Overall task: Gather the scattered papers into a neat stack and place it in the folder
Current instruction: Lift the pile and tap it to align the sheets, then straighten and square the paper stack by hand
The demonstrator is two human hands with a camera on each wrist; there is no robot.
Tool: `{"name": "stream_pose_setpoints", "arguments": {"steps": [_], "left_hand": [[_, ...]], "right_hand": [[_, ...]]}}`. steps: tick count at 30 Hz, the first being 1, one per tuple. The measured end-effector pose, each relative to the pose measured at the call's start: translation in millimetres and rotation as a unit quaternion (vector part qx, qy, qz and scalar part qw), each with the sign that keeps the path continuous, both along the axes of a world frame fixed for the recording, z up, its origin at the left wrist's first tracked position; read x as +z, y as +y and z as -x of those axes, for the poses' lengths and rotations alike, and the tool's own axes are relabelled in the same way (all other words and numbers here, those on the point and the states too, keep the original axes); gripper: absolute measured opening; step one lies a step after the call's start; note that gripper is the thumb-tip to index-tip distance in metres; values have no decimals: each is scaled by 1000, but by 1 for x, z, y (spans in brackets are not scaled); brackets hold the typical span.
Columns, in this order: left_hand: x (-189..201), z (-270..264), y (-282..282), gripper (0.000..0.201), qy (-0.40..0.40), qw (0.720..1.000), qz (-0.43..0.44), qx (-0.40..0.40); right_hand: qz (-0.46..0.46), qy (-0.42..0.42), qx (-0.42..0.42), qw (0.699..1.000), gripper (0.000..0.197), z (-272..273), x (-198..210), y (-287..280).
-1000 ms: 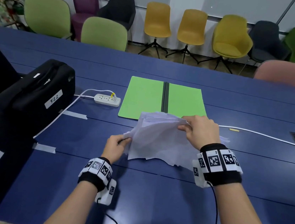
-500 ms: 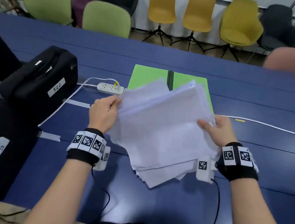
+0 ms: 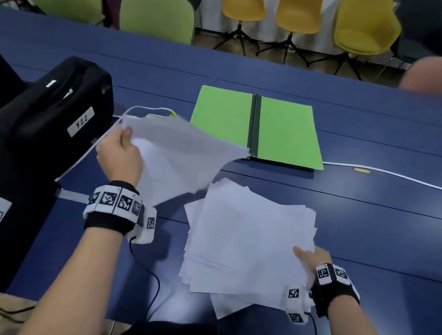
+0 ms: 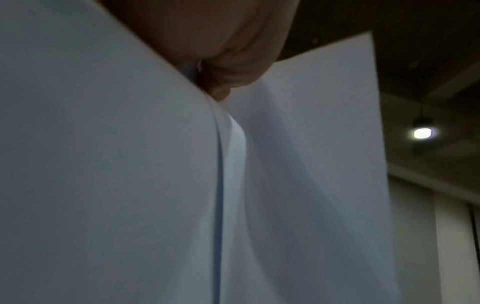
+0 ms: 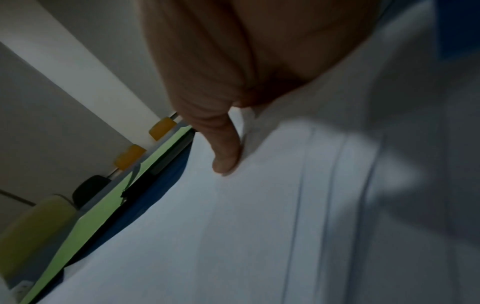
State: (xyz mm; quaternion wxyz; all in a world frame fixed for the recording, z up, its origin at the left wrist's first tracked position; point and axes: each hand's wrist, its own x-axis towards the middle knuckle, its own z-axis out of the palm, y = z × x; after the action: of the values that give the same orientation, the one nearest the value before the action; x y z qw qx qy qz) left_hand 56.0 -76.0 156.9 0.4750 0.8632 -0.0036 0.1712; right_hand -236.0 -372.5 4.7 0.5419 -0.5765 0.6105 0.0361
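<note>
The left hand [image 3: 121, 152] has its fingers [image 4: 221, 78] pinched on a few raised sheets [image 3: 176, 159], thumb on top, lifted off the worktop [image 3: 372, 241]. The right hand [image 3: 311, 264] grips the near right corner of the main pile of papers [image 3: 246, 243], thumb [image 5: 223, 148] pressed on the top sheet; its edges are fanned and uneven. Beyond both lies the green folder [image 3: 283, 130], open flat. A black case [image 3: 54, 110] sits at the left.
</note>
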Motion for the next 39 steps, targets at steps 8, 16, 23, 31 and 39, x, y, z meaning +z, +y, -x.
{"name": "stream_pose_setpoints", "arguments": {"steps": [8, 16, 23, 31, 39], "left_hand": [[-5, -14, 0, 20, 58, 998, 22, -18], [-134, 37, 8, 15, 295, 937, -138, -124], [-171, 74, 6, 15, 388, 899, -121, -163], [-168, 71, 15, 72, 428, 898, 21, -103], [-114, 45, 16, 23, 493, 797, 51, -346]], "right_hand": [[26, 63, 159, 985, 30, -3, 4, 16], [-30, 4, 155, 987, 31, -7, -13, 26], [-63, -54, 107, 991, 48, -13, -1, 42], [-39, -168, 108, 979, 35, -8, -1, 50], [-90, -244, 50, 964, 88, 8, 4, 21]]}}
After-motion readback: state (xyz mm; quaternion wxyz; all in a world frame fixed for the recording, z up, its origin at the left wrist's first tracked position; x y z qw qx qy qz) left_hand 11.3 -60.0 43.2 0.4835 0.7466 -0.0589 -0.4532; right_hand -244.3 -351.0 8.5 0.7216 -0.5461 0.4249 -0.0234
